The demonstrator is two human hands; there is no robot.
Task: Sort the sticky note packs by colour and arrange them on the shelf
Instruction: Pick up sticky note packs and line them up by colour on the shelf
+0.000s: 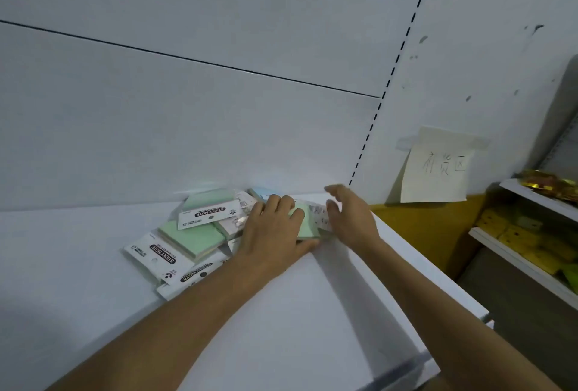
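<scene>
Sticky note packs [187, 234] lying heaped on white shelf [312, 312], left hand [275, 234] gripping green pack [306, 228] at heap's 3 o'clock, right hand [350, 218] hovering at pack's 3 o'clock, fingers loosely spread, holding nothing.

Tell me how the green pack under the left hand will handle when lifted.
The green pack is a flat, square block, so it is probably stiff and will not roll. It looks small against the left hand that covers it, so likely light. The white shelf looks smooth; the pack may slide if nudged.
</scene>
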